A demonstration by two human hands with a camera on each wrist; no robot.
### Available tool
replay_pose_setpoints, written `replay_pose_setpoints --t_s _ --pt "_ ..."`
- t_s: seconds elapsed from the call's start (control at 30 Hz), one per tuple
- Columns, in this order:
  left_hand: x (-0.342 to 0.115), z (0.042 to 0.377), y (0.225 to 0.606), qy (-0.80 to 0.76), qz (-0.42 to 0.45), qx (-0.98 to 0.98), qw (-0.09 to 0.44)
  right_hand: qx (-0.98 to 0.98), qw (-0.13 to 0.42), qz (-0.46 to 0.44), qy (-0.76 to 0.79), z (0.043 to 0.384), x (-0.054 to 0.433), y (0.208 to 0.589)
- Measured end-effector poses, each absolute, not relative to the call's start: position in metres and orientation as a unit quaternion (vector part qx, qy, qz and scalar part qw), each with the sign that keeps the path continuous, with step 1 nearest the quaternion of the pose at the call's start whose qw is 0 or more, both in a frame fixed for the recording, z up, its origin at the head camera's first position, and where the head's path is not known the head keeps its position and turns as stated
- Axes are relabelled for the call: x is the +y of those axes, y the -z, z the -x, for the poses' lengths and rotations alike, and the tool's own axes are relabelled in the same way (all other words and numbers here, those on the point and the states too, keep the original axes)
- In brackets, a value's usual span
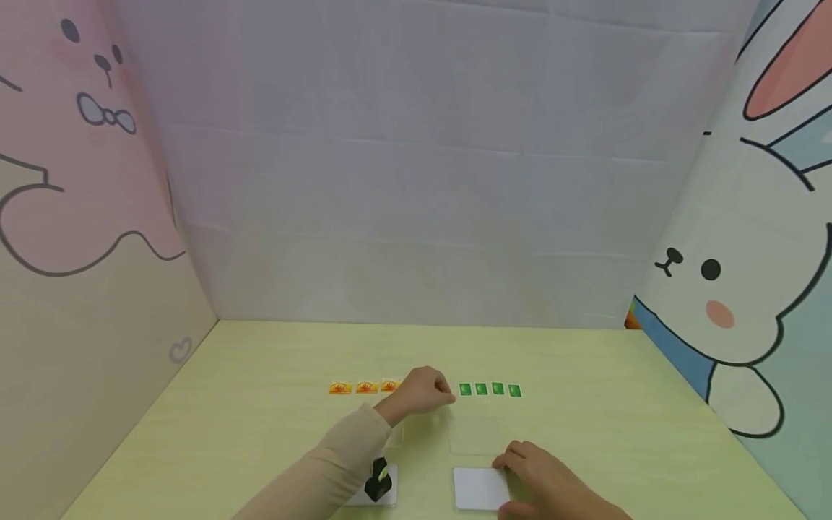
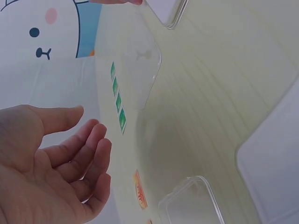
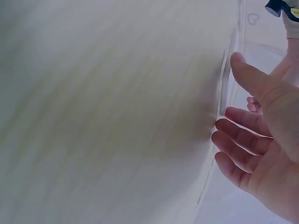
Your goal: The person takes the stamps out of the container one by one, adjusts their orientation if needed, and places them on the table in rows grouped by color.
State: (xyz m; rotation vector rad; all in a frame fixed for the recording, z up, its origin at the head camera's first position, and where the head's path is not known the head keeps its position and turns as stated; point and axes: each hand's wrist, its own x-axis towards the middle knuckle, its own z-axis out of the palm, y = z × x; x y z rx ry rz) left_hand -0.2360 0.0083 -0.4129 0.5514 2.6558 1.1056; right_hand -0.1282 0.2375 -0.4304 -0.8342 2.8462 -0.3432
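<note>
My left hand (image 1: 421, 391) hovers over the table between a row of orange cards (image 1: 367, 388) and a row of small green cards (image 1: 482, 389). Its fingers are loosely curled around nothing in the left wrist view. By the near side of the table, my right hand (image 1: 542, 480) is at the right edge of a white rectangular stack (image 1: 479, 489), fingertips at its far corner and thumb lower down. In the right wrist view the fingers (image 3: 238, 161) look relaxed and spread, with the stack edge-on beside them.
A clear flat lid (image 1: 476, 435) lies between the green cards and the white stack. Another clear piece (image 2: 191, 205) lies below the orange cards. A second white stack (image 1: 390, 498) is partly hidden by my left sleeve and a black wrist device (image 1: 378, 480). Printed panels enclose the table.
</note>
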Motion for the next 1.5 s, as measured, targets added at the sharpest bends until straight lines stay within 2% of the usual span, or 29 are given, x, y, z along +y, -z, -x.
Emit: replay_pose_setpoints --t_s 0.97,1.2,1.5 --pt "-0.01 0.215 0.417 -0.369 -0.24 0.892 0.101 0.961 0.103 0.221 0.129 0.133 0.242 0.426" --pt "-0.015 0.211 0.419 -0.362 -0.26 0.891 0.086 0.964 0.089 0.213 0.133 0.131 0.246 0.426" --pt "-0.019 0.201 0.422 -0.35 -0.244 0.9 0.093 0.964 0.083 0.215 0.131 0.13 0.248 0.425"
